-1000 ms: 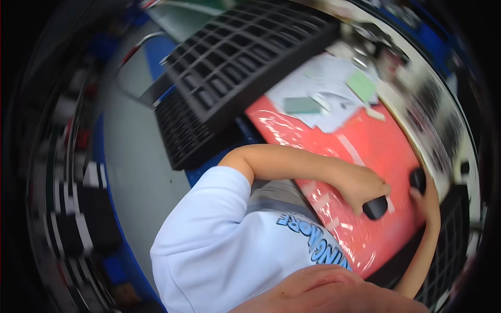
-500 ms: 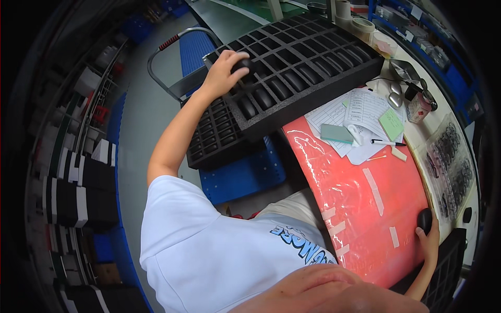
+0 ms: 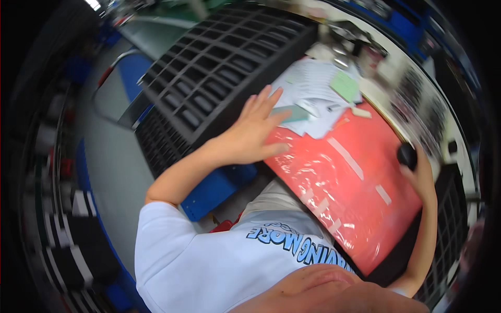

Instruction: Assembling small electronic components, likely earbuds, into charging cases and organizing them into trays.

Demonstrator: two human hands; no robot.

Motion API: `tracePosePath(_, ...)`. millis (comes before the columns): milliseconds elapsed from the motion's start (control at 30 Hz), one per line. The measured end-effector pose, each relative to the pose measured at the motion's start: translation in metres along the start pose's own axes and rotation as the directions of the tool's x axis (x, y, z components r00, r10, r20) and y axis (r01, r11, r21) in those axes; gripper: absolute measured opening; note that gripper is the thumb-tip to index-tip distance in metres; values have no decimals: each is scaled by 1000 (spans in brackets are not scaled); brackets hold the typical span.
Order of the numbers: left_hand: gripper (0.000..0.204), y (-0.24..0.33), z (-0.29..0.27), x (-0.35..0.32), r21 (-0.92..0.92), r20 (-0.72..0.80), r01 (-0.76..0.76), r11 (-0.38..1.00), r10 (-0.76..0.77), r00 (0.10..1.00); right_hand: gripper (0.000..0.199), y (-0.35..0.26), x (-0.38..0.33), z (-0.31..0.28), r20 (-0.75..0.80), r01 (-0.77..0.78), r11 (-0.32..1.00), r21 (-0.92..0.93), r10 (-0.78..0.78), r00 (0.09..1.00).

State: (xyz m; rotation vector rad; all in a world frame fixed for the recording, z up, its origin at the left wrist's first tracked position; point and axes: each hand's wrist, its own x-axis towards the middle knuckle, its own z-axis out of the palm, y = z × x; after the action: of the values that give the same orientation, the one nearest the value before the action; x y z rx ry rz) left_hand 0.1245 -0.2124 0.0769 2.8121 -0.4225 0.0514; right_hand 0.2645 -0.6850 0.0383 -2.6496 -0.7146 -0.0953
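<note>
Head view: partly blurred; both hands in frame.
Black piece (image 3: 407,155): at the right edge of the red mat (image 3: 323,172), gripped in the right hand (image 3: 424,175); blur and grip leave its long axis uncertain.
Right hand: curled about the piece from the right, thumb at its near side.
Left hand (image 3: 248,131): nothing visible in it; fingers spread, pointing far and right, over the mat's left edge.
Between hands: well apart, across the mat; the piece lies to the right of the left hand.
Tray (image 3: 282,64): black, celled, left of and beyond the mat; long side from near left to far right; nearer the left hand, contact uncertain, well apart from the piece.
Papers (image 3: 308,75): far part of the mat, beyond the left fingertips.
</note>
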Motion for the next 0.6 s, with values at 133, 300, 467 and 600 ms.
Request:
tracePosePath(133, 77, 62, 57, 91, -308, -200, -286, 908, 232, 952, 77, -83, 39, -5, 94, 22, 946, 324, -56, 994)
tracePosePath(300, 60, 100, 128, 182, -954, -57, -133, 270, 274, 960, 73, -81, 27, 1, 179, -134, 784, 606, 29, 983)
tracePosePath(467, 58, 115, 150, 170, -992, 18, -11, 122, 235, 972, 53, -38, 18, 18, 286, -310, 590, 745, 138, 948)
tracePosePath(600, 60, 109, 142, 163, -867, -117, -208, 452, 220, 968, 42, -38, 33, 31, 219, -232, 763, 604, 120, 968)
